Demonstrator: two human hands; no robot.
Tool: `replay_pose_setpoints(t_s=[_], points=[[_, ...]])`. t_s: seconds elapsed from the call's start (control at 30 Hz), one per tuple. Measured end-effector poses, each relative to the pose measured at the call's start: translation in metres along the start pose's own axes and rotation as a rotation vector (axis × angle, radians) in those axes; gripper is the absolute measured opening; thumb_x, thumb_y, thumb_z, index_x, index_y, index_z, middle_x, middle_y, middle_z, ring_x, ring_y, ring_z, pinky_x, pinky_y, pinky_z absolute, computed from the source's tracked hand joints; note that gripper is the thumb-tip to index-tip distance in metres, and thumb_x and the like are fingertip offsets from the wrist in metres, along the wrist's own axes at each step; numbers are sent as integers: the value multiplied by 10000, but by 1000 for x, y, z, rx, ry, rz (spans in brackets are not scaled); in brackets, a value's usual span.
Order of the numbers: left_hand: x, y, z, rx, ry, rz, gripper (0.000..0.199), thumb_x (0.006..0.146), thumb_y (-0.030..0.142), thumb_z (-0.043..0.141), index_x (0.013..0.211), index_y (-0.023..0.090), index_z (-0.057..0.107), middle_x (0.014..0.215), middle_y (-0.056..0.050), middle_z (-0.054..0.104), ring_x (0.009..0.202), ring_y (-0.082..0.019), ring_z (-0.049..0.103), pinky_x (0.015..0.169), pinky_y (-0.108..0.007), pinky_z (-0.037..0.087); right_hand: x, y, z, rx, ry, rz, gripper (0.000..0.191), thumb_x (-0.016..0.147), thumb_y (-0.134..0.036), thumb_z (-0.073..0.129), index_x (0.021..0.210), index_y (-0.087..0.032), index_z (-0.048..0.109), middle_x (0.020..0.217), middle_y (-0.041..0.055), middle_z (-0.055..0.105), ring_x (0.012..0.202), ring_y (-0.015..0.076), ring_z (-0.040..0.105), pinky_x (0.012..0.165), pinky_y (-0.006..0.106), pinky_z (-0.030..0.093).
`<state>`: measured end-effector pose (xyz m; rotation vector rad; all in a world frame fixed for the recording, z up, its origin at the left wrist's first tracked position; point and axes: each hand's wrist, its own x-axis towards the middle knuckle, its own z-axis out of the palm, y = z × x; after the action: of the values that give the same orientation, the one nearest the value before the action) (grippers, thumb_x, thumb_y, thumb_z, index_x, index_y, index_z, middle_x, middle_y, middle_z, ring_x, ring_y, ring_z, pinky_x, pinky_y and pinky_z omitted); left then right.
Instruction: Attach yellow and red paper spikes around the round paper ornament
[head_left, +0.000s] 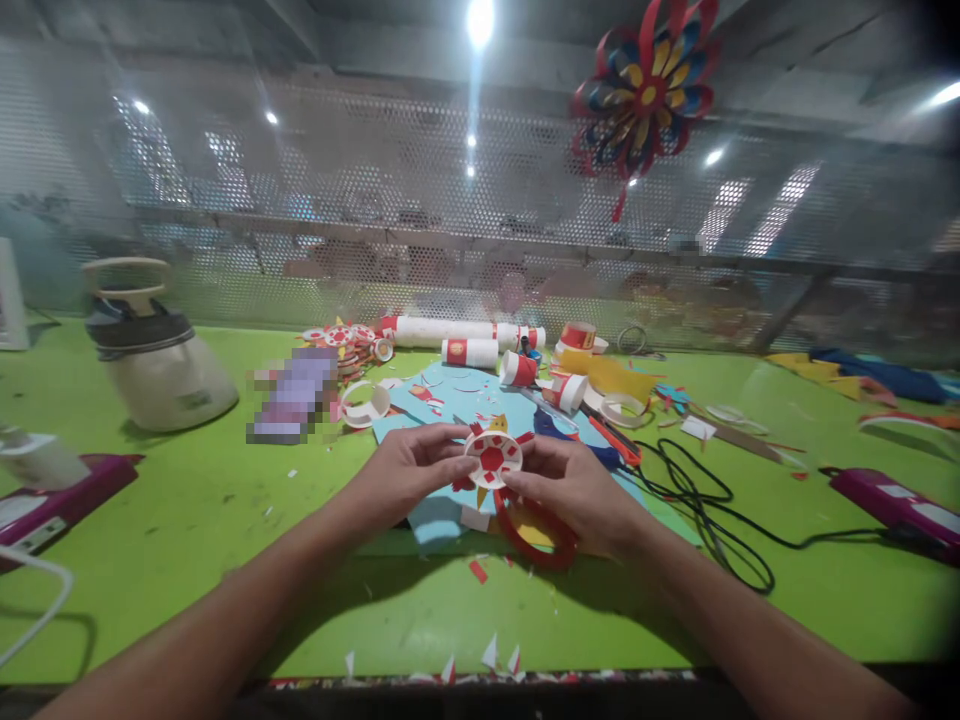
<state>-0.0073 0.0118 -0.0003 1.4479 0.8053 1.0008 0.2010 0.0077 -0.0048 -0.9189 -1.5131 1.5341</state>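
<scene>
Between my two hands is a small paper turtle, made of a round white disc with red shell patches, a yellow head and tail, and red flippers. My left hand grips its left edge, thumb on the front of the disc. On the opposite edge my right hand pinches it with thumb and fingers. A red loop, which looks like a scissors handle, lies under the right hand. Light blue paper sheets are spread beneath.
Several red-and-white paper cups lie behind, beside a stack of similar turtles. To the right are an orange cutter, a coiled black cord and a purple power strip. A large jug stands left.
</scene>
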Motion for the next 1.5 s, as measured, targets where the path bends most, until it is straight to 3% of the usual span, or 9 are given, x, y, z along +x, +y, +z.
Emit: replay_pose_setpoints(t_s=[0.4, 0.83, 1.1, 1.23, 1.37, 1.5], points=[[1, -12, 1, -175, -64, -130, 241, 733, 322, 700, 876, 135, 651, 859, -81, 696, 788, -176, 642, 787, -323, 474, 2, 4, -4, -41, 2, 51, 272, 710, -367, 729, 776, -151, 577, 685, -3, 594, 580, 93, 515, 566, 231, 405], [2, -15, 4, -222, -68, -127, 305, 753, 296, 688, 1006, 146, 607, 943, -110, 698, 829, -203, 650, 801, -351, 477, 5, 6, -4, -49, 39, 31, 276, 695, -378, 737, 767, -155, 589, 692, -12, 582, 594, 93, 513, 560, 229, 411], [1, -14, 4, -183, -34, -111, 267, 756, 334, 679, 951, 158, 633, 890, -90, 698, 803, -187, 637, 764, -302, 461, 6, 6, -4, -34, 45, 44, 265, 722, -396, 714, 775, -155, 615, 706, -3, 585, 583, 87, 514, 576, 240, 429], [2, -12, 4, -248, 51, -115, 282, 744, 335, 691, 952, 154, 635, 898, -86, 693, 762, -168, 629, 729, -282, 467, 6, 4, -4, -55, 56, 70, 277, 710, -411, 716, 784, -152, 650, 679, -4, 594, 553, 83, 503, 562, 237, 424], [3, -10, 4, -306, 116, -106, 276, 735, 320, 704, 953, 170, 626, 872, -65, 697, 730, -148, 625, 688, -259, 468, 5, 0, 0, -136, 34, 97, 273, 670, -384, 745, 712, -129, 657, 604, 4, 571, 550, 96, 483, 538, 243, 385], [2, -10, 6, -321, 99, -146, 317, 717, 321, 720, 961, 158, 600, 854, -72, 700, 737, -174, 641, 693, -293, 481, 2, -1, 8, -128, 9, 76, 299, 650, -390, 750, 631, -126, 612, 559, -25, 491, 510, 71, 390, 500, 230, 309]])
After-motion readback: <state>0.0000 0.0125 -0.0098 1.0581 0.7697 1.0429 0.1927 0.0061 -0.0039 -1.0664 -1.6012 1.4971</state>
